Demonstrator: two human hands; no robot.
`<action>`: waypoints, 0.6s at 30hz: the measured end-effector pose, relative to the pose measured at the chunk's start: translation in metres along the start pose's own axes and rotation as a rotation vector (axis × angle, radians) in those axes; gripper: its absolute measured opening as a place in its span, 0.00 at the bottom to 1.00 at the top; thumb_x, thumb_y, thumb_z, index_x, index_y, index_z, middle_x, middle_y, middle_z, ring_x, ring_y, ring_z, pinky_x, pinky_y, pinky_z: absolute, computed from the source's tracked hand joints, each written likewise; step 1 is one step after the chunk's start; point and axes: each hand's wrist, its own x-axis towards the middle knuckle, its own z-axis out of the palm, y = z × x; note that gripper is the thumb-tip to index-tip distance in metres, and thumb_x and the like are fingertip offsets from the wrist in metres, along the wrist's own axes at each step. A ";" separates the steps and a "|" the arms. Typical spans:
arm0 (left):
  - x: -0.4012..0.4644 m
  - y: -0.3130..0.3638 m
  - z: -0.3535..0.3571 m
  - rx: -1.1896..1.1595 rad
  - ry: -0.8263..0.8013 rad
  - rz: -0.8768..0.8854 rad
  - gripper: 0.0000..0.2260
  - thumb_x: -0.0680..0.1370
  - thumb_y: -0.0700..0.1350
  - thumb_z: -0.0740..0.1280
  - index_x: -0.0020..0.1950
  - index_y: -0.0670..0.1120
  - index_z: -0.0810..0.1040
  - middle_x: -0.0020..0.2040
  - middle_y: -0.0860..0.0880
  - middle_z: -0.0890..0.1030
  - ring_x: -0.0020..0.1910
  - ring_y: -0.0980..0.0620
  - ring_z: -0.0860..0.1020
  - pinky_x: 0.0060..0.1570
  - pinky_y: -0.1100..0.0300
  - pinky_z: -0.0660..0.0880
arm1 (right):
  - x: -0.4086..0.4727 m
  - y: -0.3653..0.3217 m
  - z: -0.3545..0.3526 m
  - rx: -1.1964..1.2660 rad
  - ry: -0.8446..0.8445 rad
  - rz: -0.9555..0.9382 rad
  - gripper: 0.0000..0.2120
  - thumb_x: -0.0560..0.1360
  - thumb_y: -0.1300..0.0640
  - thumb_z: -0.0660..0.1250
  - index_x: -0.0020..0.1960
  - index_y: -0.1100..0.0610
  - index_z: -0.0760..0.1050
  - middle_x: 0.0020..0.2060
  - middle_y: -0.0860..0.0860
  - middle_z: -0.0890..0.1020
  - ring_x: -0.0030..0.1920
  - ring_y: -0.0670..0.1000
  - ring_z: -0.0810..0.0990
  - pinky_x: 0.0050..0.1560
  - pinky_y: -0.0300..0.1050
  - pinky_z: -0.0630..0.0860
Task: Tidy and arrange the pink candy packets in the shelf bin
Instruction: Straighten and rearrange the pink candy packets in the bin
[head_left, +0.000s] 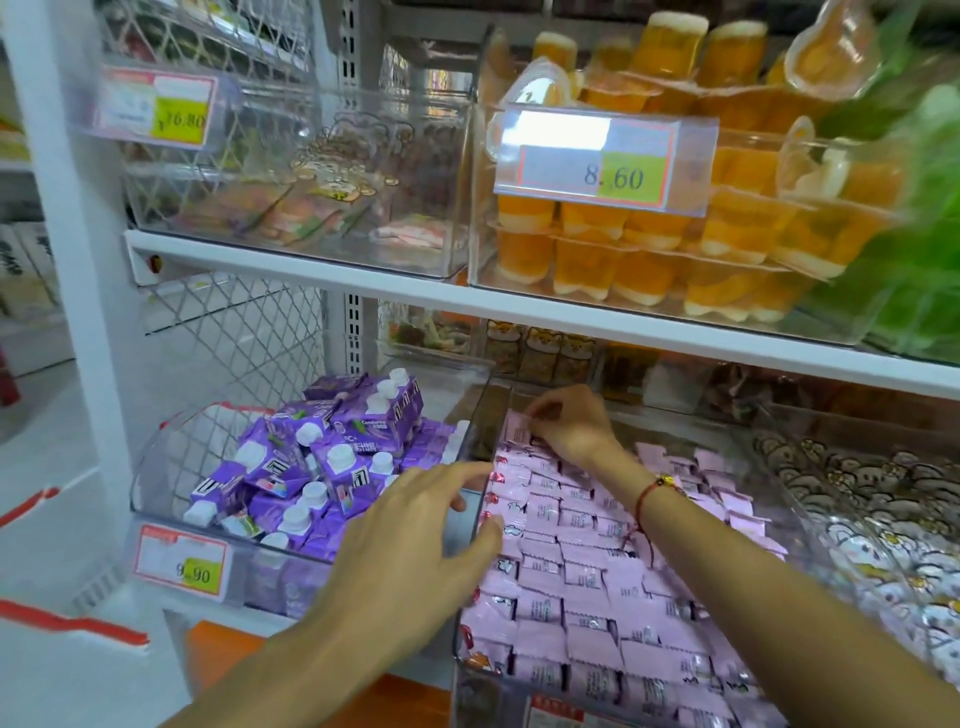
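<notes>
The small pink foil candy packets lie in overlapping rows inside the clear plastic shelf bin on the lower shelf, between a clear bin of purple capped drink cartons and a bin of white cartoon-printed packets. The right hand — a red string bracelet on its wrist — reaches to the bin's far end and pinches one upright pink packet. The left hand hovers at the bin's left wall, fingers spread and relaxed, holding nothing.
</notes>
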 end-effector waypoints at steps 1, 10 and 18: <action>0.000 0.000 0.001 -0.004 0.001 0.003 0.20 0.72 0.62 0.60 0.64 0.65 0.68 0.51 0.63 0.74 0.49 0.65 0.68 0.48 0.62 0.69 | -0.001 -0.002 -0.003 0.067 0.046 -0.008 0.04 0.75 0.60 0.68 0.44 0.54 0.81 0.45 0.52 0.84 0.46 0.50 0.81 0.48 0.43 0.80; 0.008 -0.001 -0.007 -0.309 0.056 -0.052 0.10 0.78 0.54 0.60 0.57 0.61 0.76 0.53 0.62 0.80 0.53 0.62 0.77 0.50 0.63 0.73 | -0.078 -0.028 -0.048 0.958 0.385 0.124 0.01 0.74 0.65 0.68 0.45 0.61 0.77 0.46 0.56 0.83 0.48 0.50 0.83 0.49 0.41 0.80; 0.004 0.010 -0.011 -0.336 0.112 0.259 0.28 0.70 0.51 0.74 0.66 0.63 0.68 0.61 0.66 0.71 0.60 0.66 0.72 0.51 0.69 0.73 | -0.147 -0.039 -0.081 1.444 0.055 0.377 0.05 0.74 0.64 0.67 0.49 0.63 0.79 0.42 0.56 0.85 0.43 0.46 0.84 0.40 0.34 0.80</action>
